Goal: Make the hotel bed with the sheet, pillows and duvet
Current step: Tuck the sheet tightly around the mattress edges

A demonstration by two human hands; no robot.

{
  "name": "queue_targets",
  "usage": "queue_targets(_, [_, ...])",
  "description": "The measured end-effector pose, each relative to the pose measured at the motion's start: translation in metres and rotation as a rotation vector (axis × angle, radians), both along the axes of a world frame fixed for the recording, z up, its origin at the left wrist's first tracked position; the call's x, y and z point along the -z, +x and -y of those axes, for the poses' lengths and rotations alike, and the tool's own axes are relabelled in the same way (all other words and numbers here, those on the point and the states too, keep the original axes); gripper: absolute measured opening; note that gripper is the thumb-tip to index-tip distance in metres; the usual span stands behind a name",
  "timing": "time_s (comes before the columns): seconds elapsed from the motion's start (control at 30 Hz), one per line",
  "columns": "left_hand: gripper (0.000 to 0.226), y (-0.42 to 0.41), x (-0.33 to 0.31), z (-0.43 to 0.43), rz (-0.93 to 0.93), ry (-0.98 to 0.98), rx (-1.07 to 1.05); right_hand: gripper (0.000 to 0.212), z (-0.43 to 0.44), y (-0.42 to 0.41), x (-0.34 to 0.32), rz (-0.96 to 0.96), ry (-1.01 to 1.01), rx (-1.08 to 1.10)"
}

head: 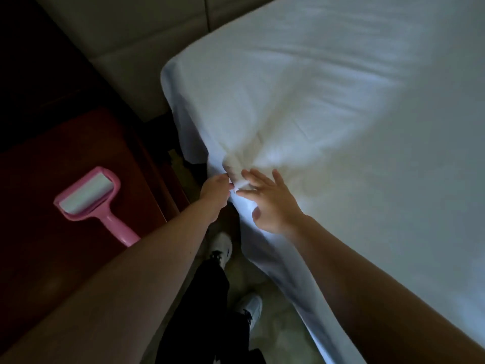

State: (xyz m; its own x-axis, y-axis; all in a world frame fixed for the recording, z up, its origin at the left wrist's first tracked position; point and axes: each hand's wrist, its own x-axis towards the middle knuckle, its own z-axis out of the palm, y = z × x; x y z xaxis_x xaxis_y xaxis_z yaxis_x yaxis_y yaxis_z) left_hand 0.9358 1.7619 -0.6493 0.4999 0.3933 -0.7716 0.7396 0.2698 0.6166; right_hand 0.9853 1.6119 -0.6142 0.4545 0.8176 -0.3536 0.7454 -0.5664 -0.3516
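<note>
While the left grip (216, 186) pinches the sheet (328, 106), spread across the frame's right, at its bunched edge near centre, likely pulling slack, the right grip (270, 203) is open-fingered beside it, poised to smooth.

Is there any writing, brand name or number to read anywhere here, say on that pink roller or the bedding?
None can be read.
The pink lint roller shows no label or brand.
The white sheet is plain, with no tag or print in view.
The white shoes are too dark and blurred to show any mark.
</note>
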Motion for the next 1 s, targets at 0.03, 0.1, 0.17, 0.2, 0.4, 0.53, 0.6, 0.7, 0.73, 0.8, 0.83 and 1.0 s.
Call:
queue_targets(0.03, [0.029, -0.007, -0.005, 0.010, -0.002, -0.019, 0.003, 0.064, 0.010, -0.010, -0.002, -0.010, 0.015, 0.005])
queue_targets(0.1, [0.019, -0.019, -0.012, 0.028, -0.006, -0.039, 0.027, 0.058, 0.030, -0.028, -0.006, -0.041, 0.042, 0.028])
queue_targets(0.17, [0.012, -0.027, -0.016, 0.043, -0.029, -0.043, 0.054, 0.057, 0.049, -0.047, -0.010, -0.105, 0.054, 0.113])
queue_targets(0.2, [0.012, -0.030, -0.018, 0.051, -0.040, -0.042, 0.059, 0.062, 0.058, -0.058, -0.011, -0.139, 0.069, 0.175])
queue_targets(0.4, [0.035, -0.057, -0.029, 0.102, -0.126, -0.081, 0.136, 0.065, 0.117, -0.138, -0.008, -0.197, 0.034, 0.455])
queue_targets(0.53, [0.040, -0.089, -0.027, 0.141, -0.117, -0.074, 0.339, 0.060, 0.151, -0.193, -0.013, -0.195, 0.055, 0.675])
queue_targets(0.6, [0.046, -0.102, -0.027, 0.161, -0.130, -0.057, 0.434, 0.058, 0.169, -0.218, -0.019, -0.214, 0.044, 0.808])
queue_targets(0.7, [0.042, -0.123, -0.031, 0.194, -0.122, -0.056, 0.537, 0.057, 0.199, -0.253, -0.026, -0.227, -0.011, 0.972])
queue_targets(0.73, [0.040, -0.131, -0.033, 0.205, -0.117, -0.061, 0.562, 0.057, 0.209, -0.264, -0.028, -0.231, -0.021, 1.022])
queue_targets(0.8, [0.037, -0.147, -0.035, 0.226, -0.120, -0.062, 0.622, 0.057, 0.227, -0.289, -0.033, -0.238, -0.018, 1.121])
queue_targets(0.83, [0.036, -0.155, -0.034, 0.238, -0.121, -0.058, 0.665, 0.056, 0.236, -0.302, -0.036, -0.241, -0.014, 1.170])
queue_targets(1.0, [0.023, -0.203, -0.028, 0.305, -0.113, -0.046, 0.855, 0.056, 0.290, -0.376, -0.039, -0.288, -0.057, 1.372])
